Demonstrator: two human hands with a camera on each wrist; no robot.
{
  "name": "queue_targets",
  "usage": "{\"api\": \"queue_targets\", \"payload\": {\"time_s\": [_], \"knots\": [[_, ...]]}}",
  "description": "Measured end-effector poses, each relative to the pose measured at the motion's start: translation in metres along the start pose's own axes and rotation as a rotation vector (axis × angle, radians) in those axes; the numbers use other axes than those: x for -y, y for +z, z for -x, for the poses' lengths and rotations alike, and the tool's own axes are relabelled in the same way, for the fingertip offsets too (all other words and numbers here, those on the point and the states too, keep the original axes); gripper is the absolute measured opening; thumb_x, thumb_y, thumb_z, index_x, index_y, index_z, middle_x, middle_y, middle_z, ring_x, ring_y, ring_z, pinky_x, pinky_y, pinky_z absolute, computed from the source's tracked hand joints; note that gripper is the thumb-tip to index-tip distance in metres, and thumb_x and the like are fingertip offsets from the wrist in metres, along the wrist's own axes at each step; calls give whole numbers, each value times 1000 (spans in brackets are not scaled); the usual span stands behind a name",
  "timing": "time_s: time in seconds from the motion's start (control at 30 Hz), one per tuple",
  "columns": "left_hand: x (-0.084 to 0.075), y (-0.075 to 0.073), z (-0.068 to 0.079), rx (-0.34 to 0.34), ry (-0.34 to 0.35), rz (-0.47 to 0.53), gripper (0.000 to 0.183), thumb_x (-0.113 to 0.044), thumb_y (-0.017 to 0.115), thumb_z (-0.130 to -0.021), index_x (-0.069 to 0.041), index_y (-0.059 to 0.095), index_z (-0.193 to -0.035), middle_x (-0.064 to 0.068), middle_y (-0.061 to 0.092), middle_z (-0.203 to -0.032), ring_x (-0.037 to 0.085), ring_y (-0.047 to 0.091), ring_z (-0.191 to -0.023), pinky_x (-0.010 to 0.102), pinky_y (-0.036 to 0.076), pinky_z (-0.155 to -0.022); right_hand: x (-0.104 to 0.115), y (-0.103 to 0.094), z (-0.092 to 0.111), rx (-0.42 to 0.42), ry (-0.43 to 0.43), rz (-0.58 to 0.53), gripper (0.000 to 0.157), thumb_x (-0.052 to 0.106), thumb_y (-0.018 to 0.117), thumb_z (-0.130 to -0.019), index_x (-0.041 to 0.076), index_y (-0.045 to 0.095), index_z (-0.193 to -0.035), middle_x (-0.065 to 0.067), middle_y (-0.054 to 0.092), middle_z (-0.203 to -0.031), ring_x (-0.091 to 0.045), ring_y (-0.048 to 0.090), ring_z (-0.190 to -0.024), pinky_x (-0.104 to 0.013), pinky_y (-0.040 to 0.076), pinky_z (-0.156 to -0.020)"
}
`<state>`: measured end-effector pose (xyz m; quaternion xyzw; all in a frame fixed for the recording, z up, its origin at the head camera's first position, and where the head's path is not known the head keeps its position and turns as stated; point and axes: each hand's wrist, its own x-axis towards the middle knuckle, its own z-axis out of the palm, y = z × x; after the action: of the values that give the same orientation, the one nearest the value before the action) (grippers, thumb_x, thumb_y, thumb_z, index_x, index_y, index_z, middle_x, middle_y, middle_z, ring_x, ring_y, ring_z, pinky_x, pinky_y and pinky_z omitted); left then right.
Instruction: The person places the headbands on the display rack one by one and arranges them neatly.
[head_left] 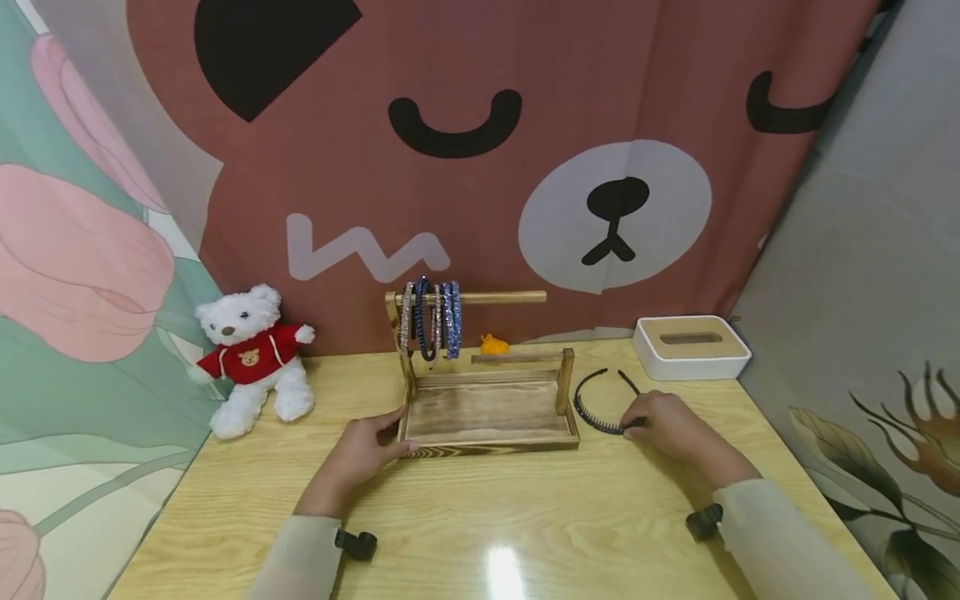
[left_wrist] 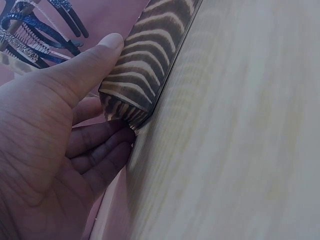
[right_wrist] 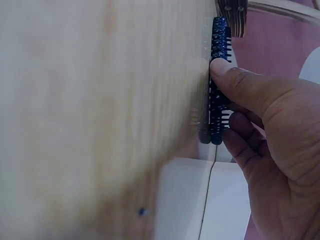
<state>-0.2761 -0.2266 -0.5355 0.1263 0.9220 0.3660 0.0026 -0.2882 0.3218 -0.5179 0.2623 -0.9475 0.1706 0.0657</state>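
A two-bar wooden stand with a tray base (head_left: 491, 408) stands on the table. My left hand (head_left: 360, 454) holds its front left corner; in the left wrist view the thumb (left_wrist: 107, 45) lies on the striped wooden edge (left_wrist: 150, 55), with the other fingers around the corner. Several sparkly headbands (head_left: 450, 321) in blue and pale pink hang at the left of the upper bar. To the right of the stand, my right hand (head_left: 663, 423) pinches a dark blue toothed headband (head_left: 592, 421), which lies on the table with its ends pointing away. The right wrist view shows the thumb on the glittery band (right_wrist: 219, 45).
A white teddy bear in a red sweater (head_left: 251, 358) sits at the left. At the back right stands a white tissue box (head_left: 693, 367) with a wooden lid. A small orange object (head_left: 493, 344) lies behind the stand's lower bar (head_left: 517, 358). Printed curtains (head_left: 480, 208) surround the table.
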Motion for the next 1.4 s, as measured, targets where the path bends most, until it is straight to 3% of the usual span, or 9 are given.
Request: {"api": "queue_targets", "payload": {"time_s": [0.27, 0.53, 0.7, 0.83, 0.97, 1.03, 1.13, 1.23, 1.4], "knots": [[0, -1, 2, 3, -7, 13, 73, -45, 85, -96, -17, 59, -159, 17, 65, -152, 35, 60, -144, 55, 50, -119, 9, -1, 17, 27, 4, -13, 10, 18, 90, -91, 25, 86, -97, 10, 77, -102, -22, 71, -102, -48, 60, -94], [-1, -1, 1, 5, 6, 12, 74, -45, 85, -96, -16, 58, -159, 18, 66, -150, 36, 60, -144, 56, 50, -119, 18, -8, 39, -56, 58, -150, 16, 12, 89, -90, 26, 82, -93, 14, 76, -98, -5, 68, -95, -35, 61, -86], [-1, -2, 1, 2, 0, 10, 73, -44, 85, -96, -16, 59, -159, 17, 66, -150, 36, 61, -143, 56, 51, -119, 29, -19, 42, -58, 198, -405, 4, 17, 79, -101, 17, 80, -105, 6, 75, -101, 0, 64, -92, -27, 58, -84], [-2, -2, 1, 3, -5, 10, 72, -43, 85, -97, -16, 59, -159, 18, 65, -151, 36, 60, -144, 56, 50, -120, 34, -28, 38, -91, 280, -606, 20, 18, 66, -111, 1, 74, -119, -9, 75, -104, -7, 67, -96, -25, 58, -84], [-3, -1, 2, 11, -11, 11, 72, -43, 85, -97, -16, 59, -158, 18, 65, -151, 37, 59, -145, 56, 49, -121, 38, -33, 32, -178, 348, -706, 30, 22, 56, -116, -4, 69, -124, -4, 75, -106, -5, 66, -99, -19, 56, -85], [-4, -1, 2, 12, -13, 12, 72, -43, 85, -96, -16, 60, -158, 18, 66, -150, 37, 59, -145, 56, 49, -121, 41, -36, 26, -231, 373, -826, 29, 23, 53, -117, -1, 69, -121, 2, 72, -104, -5, 64, -97, -19, 56, -85], [-4, -1, 1, 14, -16, 10, 72, -42, 85, -96, -16, 60, -158, 18, 66, -150, 37, 59, -145, 55, 48, -121, 47, -41, 14, -325, 344, -1121, 23, 19, 52, -117, 4, 69, -112, 4, 67, -100, -8, 61, -94, -21, 57, -83], [-4, -1, 1, 12, -18, 5, 72, -43, 85, -97, -17, 59, -159, 18, 65, -152, 37, 58, -146, 55, 48, -121, 52, -47, -1, -395, 233, -1377, 21, 13, 52, -117, 6, 69, -108, 2, 65, -101, -11, 58, -96, -23, 56, -85], [-2, -2, 1, 13, -23, 12, 72, -43, 84, -97, -17, 59, -159, 18, 64, -152, 37, 57, -147, 56, 48, -122, 63, -63, -28, -474, 167, -1499, 19, 14, 55, -115, 5, 72, -109, 1, 68, -101, -12, 58, -96, -23, 55, -85]]}}
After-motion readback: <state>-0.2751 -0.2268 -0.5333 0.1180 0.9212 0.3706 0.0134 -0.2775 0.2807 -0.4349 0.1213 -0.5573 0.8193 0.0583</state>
